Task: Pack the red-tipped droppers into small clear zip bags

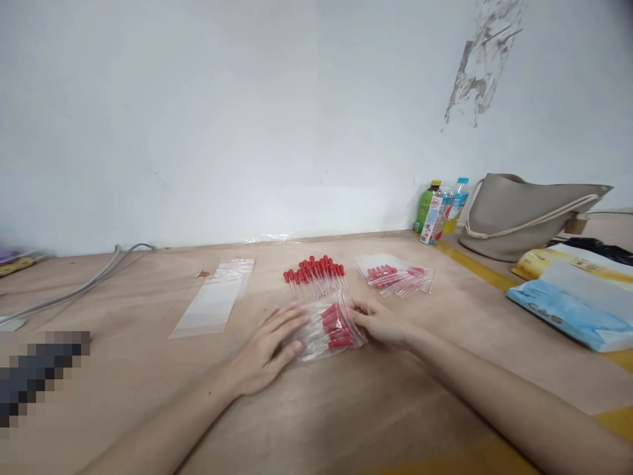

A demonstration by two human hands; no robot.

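Low down, left hand (270,348) and right hand (378,322) flank bag (324,328)

Your tabletop (138,359): one, brown-surfaced, marked with yellow tape (465,262). Places are given from the loose pile of red-capped droppers (316,270), which lies directly on the surface before you.

Left of the pile: flat clear bags (210,307), overlapping; beside them, on their far side, a small brown scrap (202,274). Well left: grey cables (93,284); nearer you, a dark item (42,376), pixelated, identity unclear.

Just right of the pile: filled clear bags (383,274), fanned together, red caps showing. Well right, toward the wall: drink containers (434,218), grouped; then a beige bag (524,224), upright. Well right, nearer you: a blue pack (564,313).
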